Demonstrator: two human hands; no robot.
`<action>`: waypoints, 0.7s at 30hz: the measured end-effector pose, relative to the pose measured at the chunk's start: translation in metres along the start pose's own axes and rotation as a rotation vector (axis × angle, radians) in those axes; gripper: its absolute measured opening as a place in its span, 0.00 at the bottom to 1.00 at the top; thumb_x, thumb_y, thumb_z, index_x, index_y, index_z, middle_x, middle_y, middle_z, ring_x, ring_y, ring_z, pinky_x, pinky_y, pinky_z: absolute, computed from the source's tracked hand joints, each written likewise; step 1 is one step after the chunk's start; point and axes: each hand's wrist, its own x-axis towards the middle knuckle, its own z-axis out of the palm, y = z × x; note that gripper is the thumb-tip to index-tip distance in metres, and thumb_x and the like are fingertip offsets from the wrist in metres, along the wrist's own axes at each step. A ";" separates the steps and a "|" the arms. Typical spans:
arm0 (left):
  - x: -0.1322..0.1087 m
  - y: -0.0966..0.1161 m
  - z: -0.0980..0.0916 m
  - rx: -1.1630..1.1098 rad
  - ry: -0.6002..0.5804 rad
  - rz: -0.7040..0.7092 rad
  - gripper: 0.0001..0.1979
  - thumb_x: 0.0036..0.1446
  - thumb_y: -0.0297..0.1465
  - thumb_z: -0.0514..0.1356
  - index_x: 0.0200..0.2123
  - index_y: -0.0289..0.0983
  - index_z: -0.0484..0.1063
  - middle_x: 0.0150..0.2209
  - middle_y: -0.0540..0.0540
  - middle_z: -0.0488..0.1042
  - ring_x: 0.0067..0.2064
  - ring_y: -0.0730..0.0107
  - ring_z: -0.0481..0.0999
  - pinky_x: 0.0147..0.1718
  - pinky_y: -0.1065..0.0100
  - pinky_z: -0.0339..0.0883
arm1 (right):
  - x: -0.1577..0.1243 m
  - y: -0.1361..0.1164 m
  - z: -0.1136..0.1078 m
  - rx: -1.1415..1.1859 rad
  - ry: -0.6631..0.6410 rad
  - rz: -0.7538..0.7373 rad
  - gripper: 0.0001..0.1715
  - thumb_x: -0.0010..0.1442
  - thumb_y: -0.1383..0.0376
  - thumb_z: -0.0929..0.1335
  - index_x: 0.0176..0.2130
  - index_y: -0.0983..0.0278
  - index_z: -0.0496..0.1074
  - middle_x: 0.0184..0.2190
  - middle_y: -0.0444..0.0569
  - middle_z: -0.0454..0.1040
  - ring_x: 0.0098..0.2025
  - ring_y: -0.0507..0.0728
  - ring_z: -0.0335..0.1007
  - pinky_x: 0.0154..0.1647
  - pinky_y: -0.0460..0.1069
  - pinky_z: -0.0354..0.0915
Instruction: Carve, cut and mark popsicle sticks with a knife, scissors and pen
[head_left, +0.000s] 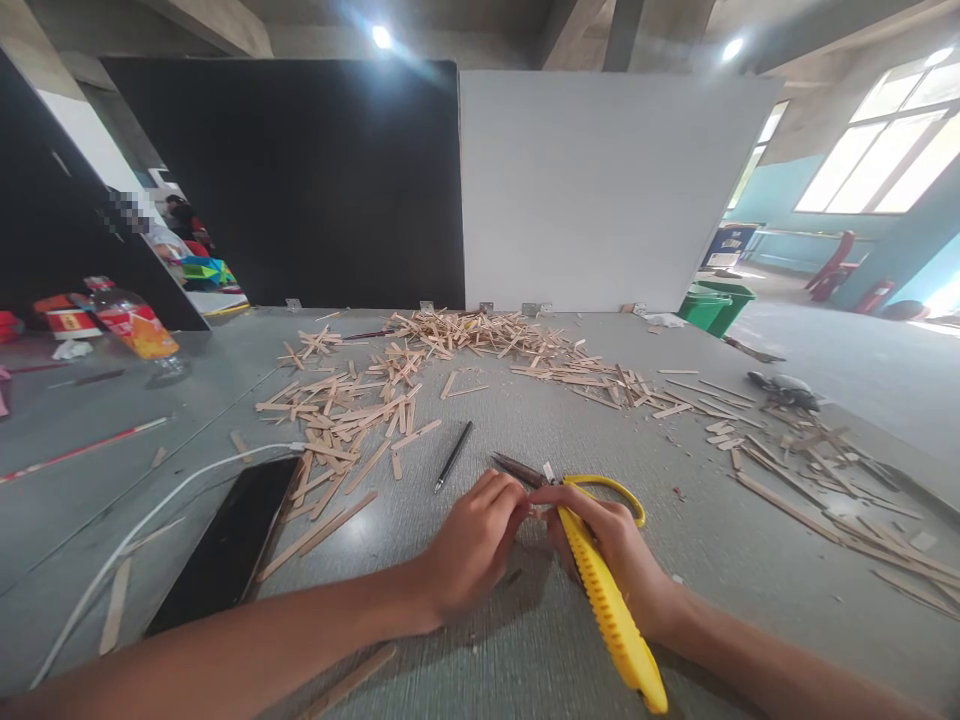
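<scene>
My right hand (607,545) is closed around yellow-handled shears (611,600); their dark blades (517,468) point left and away from me. My left hand (476,540) is curled with fingertips pinched right at the base of the blades, holding something too small to make out. Both hands rest on the grey table (525,640) near its front middle. A black pen (454,456) lies just beyond my left hand.
Heaps of thin wooden sticks (360,400) spread across the table's middle, back and right side. A black phone (229,545) with a white cable (150,520) lies at the left. A soda bottle (135,325) stands far left. Black and white boards (465,180) stand behind.
</scene>
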 end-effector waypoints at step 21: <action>0.000 -0.002 0.002 -0.085 -0.003 -0.095 0.10 0.71 0.25 0.49 0.36 0.39 0.64 0.37 0.46 0.71 0.41 0.61 0.70 0.41 0.62 0.63 | 0.000 -0.001 -0.001 -0.097 -0.008 0.022 0.31 0.58 0.75 0.66 0.58 0.55 0.72 0.32 0.44 0.69 0.30 0.55 0.63 0.29 0.46 0.57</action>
